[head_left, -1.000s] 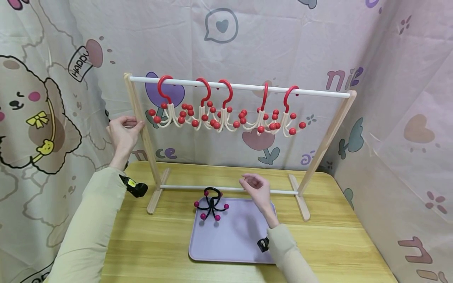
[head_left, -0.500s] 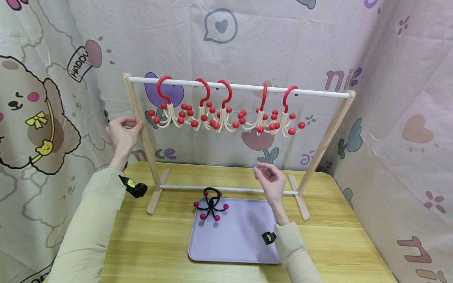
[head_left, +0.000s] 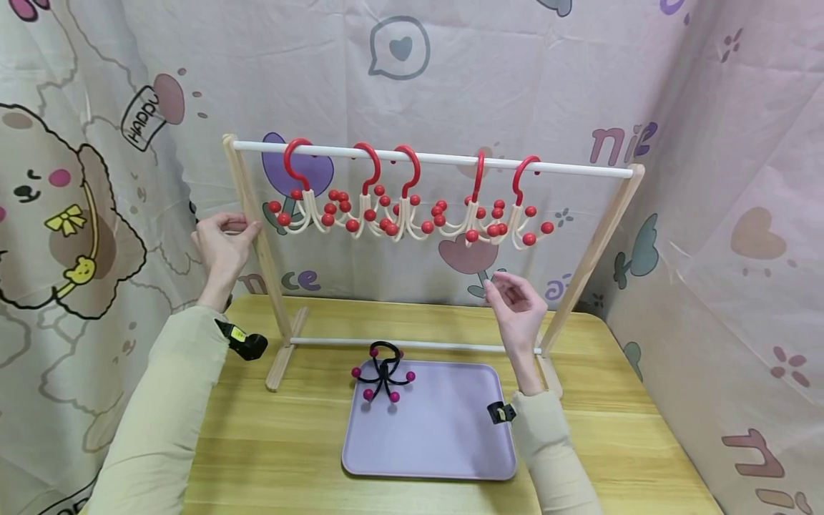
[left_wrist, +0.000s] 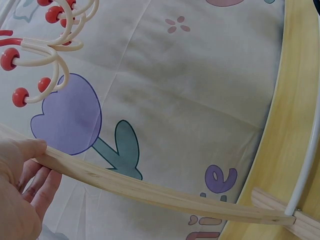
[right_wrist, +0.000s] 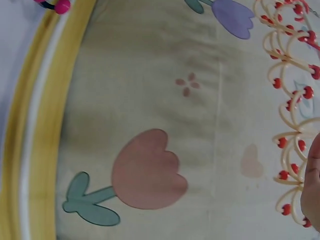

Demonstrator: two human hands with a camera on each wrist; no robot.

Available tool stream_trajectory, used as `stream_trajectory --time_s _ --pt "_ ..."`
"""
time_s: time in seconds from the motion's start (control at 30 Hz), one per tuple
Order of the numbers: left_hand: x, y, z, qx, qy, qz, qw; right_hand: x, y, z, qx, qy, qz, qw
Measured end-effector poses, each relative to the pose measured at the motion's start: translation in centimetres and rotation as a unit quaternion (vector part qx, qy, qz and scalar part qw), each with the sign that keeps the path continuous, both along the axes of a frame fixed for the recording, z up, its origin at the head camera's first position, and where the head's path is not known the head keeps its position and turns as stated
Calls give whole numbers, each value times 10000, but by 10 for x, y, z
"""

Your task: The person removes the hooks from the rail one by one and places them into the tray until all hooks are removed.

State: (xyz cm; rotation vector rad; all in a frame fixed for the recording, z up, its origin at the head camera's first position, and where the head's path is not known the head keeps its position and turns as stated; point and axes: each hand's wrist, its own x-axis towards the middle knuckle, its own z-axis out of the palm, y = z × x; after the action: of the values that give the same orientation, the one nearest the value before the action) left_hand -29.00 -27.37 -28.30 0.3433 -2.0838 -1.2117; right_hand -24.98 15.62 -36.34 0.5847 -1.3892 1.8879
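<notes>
My left hand [head_left: 225, 247] pinches the left wooden post [left_wrist: 125, 189] of a rack, thumb on one side and fingers on the other. Along the rack's white top rail [head_left: 438, 159] hang several claw-shaped hangers [head_left: 404, 214], with red hooks, cream arms and red ball tips. My right hand [head_left: 520, 309] is in the air before the rack's right side, below the rightmost hangers, its fingers loosely bent and holding nothing. Only a sliver of that hand shows in the right wrist view. A black claw-shaped hanger [head_left: 384, 373] with magenta ball tips rests on a lilac tray [head_left: 444, 429].
The rack stands on a wooden table [head_left: 270, 443], its white lower rail [head_left: 412, 344] running behind the tray. The right post [head_left: 592, 257] slants beside my right hand. A printed curtain [head_left: 412, 86] encloses the table at the back and both sides.
My right hand has moved right and up, from above the tray toward the right post. The left hand stays on the left post, and the hangers keep their places.
</notes>
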Motion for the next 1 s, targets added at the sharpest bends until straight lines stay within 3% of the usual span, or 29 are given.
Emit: stream_trajectory --time_s 0.4,0.67,1.0 --pt "-1 -3 -3 -24 -32 21 10000 -4 15 39 208 114 -831 9963" --pt "-1 -3 -2 10 -118 20 9999 -11 18 62 148 57 -1185 9928" --pt "-2 -2 -1 19 -134 24 9999 -22 24 89 596 17 -1762 9825"
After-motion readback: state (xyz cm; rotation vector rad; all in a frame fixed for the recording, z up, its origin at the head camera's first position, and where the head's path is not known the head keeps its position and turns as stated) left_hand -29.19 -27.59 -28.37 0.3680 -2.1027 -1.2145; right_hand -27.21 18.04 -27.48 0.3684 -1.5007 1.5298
